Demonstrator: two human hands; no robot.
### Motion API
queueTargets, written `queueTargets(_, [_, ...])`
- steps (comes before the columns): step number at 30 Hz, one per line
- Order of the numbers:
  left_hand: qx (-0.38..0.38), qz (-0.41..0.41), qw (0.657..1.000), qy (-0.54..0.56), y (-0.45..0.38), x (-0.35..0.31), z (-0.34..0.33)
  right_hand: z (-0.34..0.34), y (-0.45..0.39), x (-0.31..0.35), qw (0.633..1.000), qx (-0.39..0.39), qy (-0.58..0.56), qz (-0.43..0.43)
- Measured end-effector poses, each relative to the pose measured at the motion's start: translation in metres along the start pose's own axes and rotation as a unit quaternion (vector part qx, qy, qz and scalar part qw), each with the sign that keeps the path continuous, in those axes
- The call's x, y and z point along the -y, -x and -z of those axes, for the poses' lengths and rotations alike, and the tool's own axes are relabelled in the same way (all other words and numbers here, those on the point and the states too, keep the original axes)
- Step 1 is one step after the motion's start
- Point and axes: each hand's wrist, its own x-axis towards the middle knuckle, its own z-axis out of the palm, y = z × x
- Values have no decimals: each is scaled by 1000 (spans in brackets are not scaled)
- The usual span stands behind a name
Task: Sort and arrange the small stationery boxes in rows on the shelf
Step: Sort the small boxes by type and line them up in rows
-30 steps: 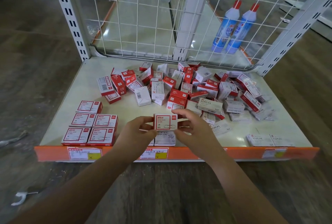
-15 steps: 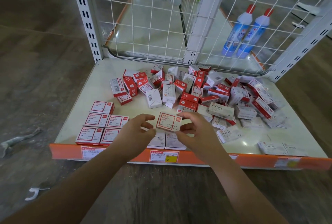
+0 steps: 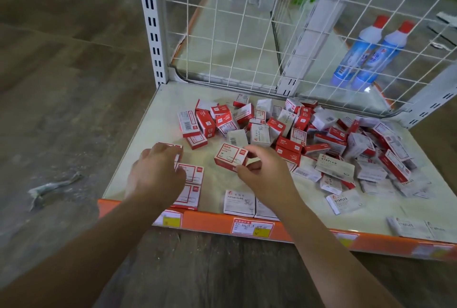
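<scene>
The right hand [image 3: 264, 176] pinches a red-and-white box [image 3: 231, 157]; the left hand [image 3: 158, 171], fingers relaxed, hovers beside it.

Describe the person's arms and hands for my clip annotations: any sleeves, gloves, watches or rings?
Both forearms are bare as far as the picture shows, with no sleeve edge in view. The left hand and the right hand wear no gloves. No watch, bracelet or band shows on either wrist, and no ring is visible on the fingers that can be seen. Some fingers are partly hidden, so a ring there cannot be ruled out.
</scene>
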Motion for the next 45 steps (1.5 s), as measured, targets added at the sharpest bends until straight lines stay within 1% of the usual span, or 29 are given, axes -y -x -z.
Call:
queueTargets(2, [10,-9,1000,-21,-1,5,0,-8,-7,4,1000,0,7,-2])
queueTargets(6, [22,-29,999,-38,-5,15,-1,-22,-18,12,999,26,10,17])
queueTargets(13, [33,-60,997,-28,-13,23,-2,-37,-32,26,995,89,21,32])
queueTargets(18, [34,-71,997,-12,-17,27,-4,-46,-37,27,993,111,37,28])
queueTargets(23, [36,-91,995,-27,-18,27,-3,-50,-38,26,994,112,16,-7])
queueTargets(29, [72,-113,988,-73,-21,24,0,-51,-39,26,992,123,-11,-34])
queueTargets(39, [72,-101,989,-81,-22,19,1,-52,-41,23,988,132,-37,-70])
queueTargets(45, [70,-84,991,-76,-21,17,-1,-56,-38,24,990,126,-32,-56])
